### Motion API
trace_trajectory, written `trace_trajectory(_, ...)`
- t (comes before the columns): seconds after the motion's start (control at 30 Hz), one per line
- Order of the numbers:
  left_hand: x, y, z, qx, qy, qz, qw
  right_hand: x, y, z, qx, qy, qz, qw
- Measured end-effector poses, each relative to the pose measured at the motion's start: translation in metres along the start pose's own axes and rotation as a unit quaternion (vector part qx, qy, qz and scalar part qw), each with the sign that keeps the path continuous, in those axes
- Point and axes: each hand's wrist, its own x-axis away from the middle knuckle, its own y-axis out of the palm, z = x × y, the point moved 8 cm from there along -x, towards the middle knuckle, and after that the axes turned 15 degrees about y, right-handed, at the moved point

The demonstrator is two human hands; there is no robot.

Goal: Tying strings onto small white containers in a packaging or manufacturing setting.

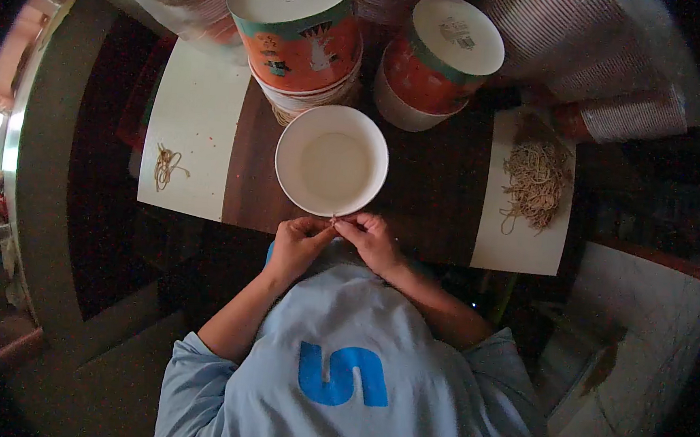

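A white paper bucket [287,159] stands open side up at the table's near edge, its inside facing me. Just at its near rim, my left hand [299,246] and my right hand [371,243] meet with their fingertips pinched together. Between them shows a small pinkish-tan bit of cord [334,220], mostly covered by the fingers. Whether the cord passes through the bucket's wall is hidden. A tangled pile of tan cords [535,183] lies to the right, and a few loose cords [167,167] lie to the left.
Behind the bucket stand two upside-down stacks of orange and green printed buckets, one left [301,53] and one right [437,74]. Plastic-wrapped stacks of buckets [557,38] crowd the far side. The brown table [252,163] has pale boards at both ends.
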Motion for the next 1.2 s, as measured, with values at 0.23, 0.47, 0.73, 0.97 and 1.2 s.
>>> trace_trajectory(0.23, -0.002, 0.0, 0.009, 0.068, 0.012, 0.034, 0.997, -0.002, -0.008, 0.011, -0.066, 0.053, 0.011, 0.996)
trace_trajectory(0.47, -0.001, 0.002, 0.004, 0.06, -0.005, 0.013, 0.998, -0.005, 0.006, 0.029, -0.278, 0.168, -0.079, 0.942)
trace_trajectory(0.73, 0.0, 0.0, 0.01, 0.015, 0.065, 0.034, 0.997, -0.005, 0.007, 0.038, -0.278, 0.223, -0.044, 0.933)
trace_trajectory(0.97, 0.003, -0.006, 0.009, -0.035, 0.023, 0.046, 0.998, 0.007, -0.001, 0.002, -0.107, 0.125, 0.049, 0.985)
trace_trajectory(1.2, 0.003, -0.007, -0.006, 0.04, 0.058, 0.063, 0.996, 0.003, -0.004, 0.012, -0.084, 0.122, 0.056, 0.987)
